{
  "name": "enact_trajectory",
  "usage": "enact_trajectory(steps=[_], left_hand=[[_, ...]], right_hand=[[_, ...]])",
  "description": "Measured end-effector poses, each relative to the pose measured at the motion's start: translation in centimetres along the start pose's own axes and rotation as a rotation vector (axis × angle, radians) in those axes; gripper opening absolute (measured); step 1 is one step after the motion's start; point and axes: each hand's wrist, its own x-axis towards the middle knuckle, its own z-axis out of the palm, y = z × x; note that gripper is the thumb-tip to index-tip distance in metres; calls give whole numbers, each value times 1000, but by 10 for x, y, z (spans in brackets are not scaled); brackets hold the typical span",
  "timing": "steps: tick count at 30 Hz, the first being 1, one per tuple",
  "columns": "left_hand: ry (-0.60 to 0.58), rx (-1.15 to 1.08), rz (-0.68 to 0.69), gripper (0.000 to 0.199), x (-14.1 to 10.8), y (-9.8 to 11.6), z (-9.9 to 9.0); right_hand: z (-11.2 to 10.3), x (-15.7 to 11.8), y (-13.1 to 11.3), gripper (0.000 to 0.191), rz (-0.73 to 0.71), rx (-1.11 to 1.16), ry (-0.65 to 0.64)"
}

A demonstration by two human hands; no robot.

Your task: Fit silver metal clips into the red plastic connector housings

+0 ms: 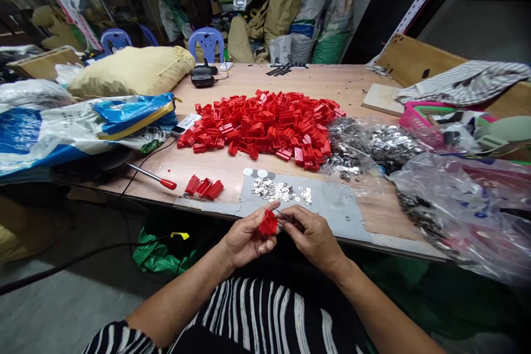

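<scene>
My left hand (249, 238) is closed around a small red plastic housing (268, 223), held up just off the table's front edge. Its hollow side shows between thumb and fingers. Close against it, my right hand (313, 232) pinches a slim metal tool (284, 214) that looks like tweezers, its tip at the housing. My fingers partly hide this tool. Behind my hands, small shiny metal plates (276, 190) lie in a loose heap on a grey mat (332, 210). Several more red housings (204, 188) sit in a short row to the left.
A large pile of red housings (265, 121) covers the table's middle. Clear bags of metal parts (373, 144) lie to its right, beside a pink basket (418, 121). A red-tipped lever (166, 183) juts out on the left, near stuffed sacks (133, 72) and a cable (136, 171).
</scene>
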Motion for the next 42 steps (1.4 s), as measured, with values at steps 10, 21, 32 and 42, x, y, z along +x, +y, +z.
enact_trajectory(steps=[10,21,32,42], left_hand=[[-20,80,-12,60,1,-3,2],[-32,75,34,54,1,-2,4],[-84,96,-13,63,2,-7,-2],[5,176,-122,60,6,-8,-3]], right_hand=[[-2,1,0,13,-32,22,-74],[-14,2,0,23,134,247,-190],[-7,3,7,14,258,360,-188],[4,-3,20,20,299,394,-223]])
